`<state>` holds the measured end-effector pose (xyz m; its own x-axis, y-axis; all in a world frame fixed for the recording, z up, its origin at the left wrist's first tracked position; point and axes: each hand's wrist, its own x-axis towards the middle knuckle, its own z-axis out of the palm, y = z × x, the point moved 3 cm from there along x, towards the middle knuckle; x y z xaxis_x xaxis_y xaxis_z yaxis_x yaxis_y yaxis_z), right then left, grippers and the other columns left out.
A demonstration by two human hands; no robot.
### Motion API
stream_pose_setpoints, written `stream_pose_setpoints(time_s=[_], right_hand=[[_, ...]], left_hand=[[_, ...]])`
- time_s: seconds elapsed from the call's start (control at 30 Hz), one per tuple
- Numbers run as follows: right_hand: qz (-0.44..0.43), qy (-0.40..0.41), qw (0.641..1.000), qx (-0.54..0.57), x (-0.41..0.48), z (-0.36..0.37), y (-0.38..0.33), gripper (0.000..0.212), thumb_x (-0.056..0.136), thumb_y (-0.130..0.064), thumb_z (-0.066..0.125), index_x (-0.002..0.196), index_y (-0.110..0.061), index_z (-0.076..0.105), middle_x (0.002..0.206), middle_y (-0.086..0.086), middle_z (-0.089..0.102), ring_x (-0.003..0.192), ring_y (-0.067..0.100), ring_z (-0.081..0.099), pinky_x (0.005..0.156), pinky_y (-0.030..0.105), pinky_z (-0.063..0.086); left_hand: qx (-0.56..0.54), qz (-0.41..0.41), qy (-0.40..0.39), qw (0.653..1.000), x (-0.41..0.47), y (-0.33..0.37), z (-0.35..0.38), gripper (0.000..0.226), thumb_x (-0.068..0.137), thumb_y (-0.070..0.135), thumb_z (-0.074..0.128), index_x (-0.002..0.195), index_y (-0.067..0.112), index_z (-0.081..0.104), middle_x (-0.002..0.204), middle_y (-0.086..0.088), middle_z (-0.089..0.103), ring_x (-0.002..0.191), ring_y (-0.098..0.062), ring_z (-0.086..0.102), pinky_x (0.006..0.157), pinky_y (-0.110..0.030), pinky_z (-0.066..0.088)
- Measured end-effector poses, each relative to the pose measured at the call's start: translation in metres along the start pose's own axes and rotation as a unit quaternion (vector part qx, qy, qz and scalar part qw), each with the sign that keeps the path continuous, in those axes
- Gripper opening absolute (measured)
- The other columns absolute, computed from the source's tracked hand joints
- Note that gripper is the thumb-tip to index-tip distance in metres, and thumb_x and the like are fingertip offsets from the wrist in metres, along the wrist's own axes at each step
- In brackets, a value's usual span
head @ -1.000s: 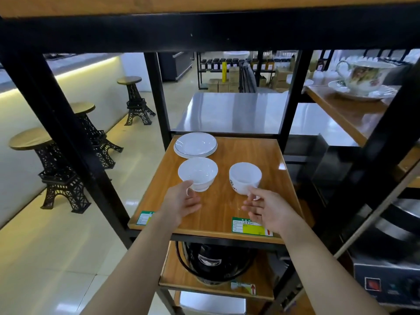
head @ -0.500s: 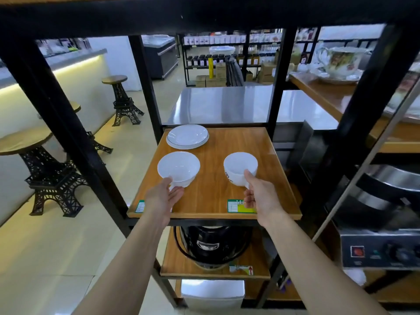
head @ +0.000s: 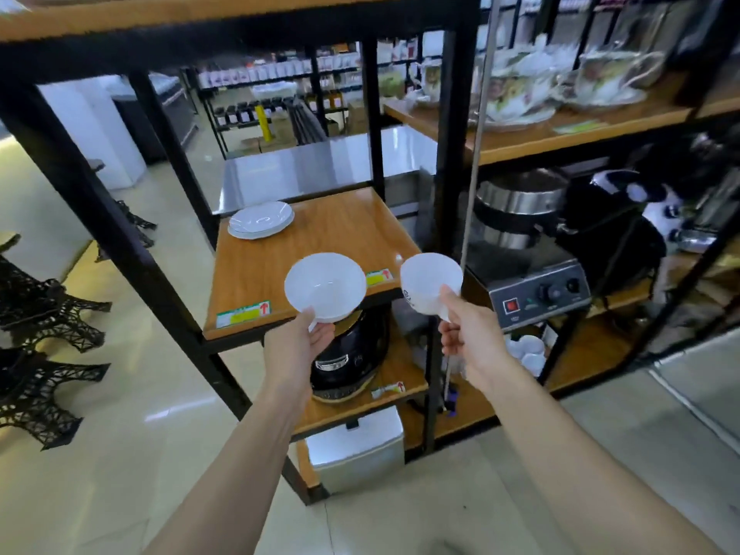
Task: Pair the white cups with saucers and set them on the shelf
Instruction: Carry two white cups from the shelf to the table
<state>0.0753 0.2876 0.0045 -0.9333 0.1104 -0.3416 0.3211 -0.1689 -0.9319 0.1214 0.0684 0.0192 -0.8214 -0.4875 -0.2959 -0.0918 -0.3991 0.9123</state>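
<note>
My left hand grips a wide white cup by its handle and holds it in the air just off the front edge of the wooden shelf. My right hand grips a second white cup, tilted, in the air to the right of the shelf's front corner. A small stack of white saucers lies at the shelf's back left corner. No cup stands on the shelf.
Black metal posts frame the shelf. A black appliance sits on the shelf below. To the right stand a metal machine with knobs and, higher up, flowered tea ware. Black tower-shaped stools stand on the floor at left.
Both hands closed on the cups and lifted them off the shelf toward me. The view swung to the right and drew back from the shelf.
</note>
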Motion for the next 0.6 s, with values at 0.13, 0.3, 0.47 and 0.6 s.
stream_pose_setpoints(time_s=[0.13, 0.3, 0.47, 0.6], right_hand=[[-0.019, 0.051, 0.998, 0.029, -0.035, -0.07, -0.003, 0.032, 0.084, -0.044, 0.061, 0.074, -0.013, 0.058, 0.052, 0.0, 0.043, 0.045, 0.013, 0.037, 0.044, 0.023, 0.032], [-0.05, 0.151, 0.986, 0.042, -0.07, -0.181, -0.01, 0.036, 0.084, -0.044, 0.062, 0.071, -0.012, 0.051, 0.055, 0.004, 0.041, 0.044, 0.014, 0.035, 0.045, 0.025, 0.032], [-0.069, 0.262, 0.958, 0.091, -0.111, -0.306, -0.012, 0.039, 0.086, -0.04, 0.06, 0.058, -0.016, 0.047, 0.036, -0.008, 0.041, 0.03, 0.006, 0.034, 0.037, 0.02, 0.028], [-0.083, 0.336, 0.932, 0.107, -0.154, -0.412, -0.007, 0.041, 0.086, -0.036, 0.061, 0.055, -0.018, 0.041, 0.044, -0.004, 0.034, 0.032, 0.008, 0.03, 0.036, 0.02, 0.024]], left_hand=[[0.039, -0.039, -0.083, 0.995, -0.041, -0.026, 0.057, 0.045, 0.093, 0.017, 0.055, 0.132, -0.001, 0.046, 0.086, -0.007, 0.066, 0.086, -0.021, 0.068, 0.076, -0.03, 0.053], [0.068, -0.059, -0.178, 0.98, -0.102, -0.061, 0.137, 0.048, 0.092, 0.016, 0.056, 0.134, -0.003, 0.043, 0.082, -0.004, 0.063, 0.089, -0.025, 0.066, 0.081, -0.033, 0.051], [0.108, -0.083, -0.257, 0.957, -0.176, -0.115, 0.229, 0.046, 0.092, 0.016, 0.056, 0.134, 0.002, 0.044, 0.112, -0.017, 0.064, 0.09, -0.023, 0.066, 0.077, -0.03, 0.052], [0.11, -0.115, -0.348, 0.924, -0.259, -0.176, 0.306, 0.037, 0.094, 0.012, 0.051, 0.129, 0.002, 0.047, 0.085, -0.006, 0.068, 0.083, -0.021, 0.066, 0.078, -0.031, 0.052]])
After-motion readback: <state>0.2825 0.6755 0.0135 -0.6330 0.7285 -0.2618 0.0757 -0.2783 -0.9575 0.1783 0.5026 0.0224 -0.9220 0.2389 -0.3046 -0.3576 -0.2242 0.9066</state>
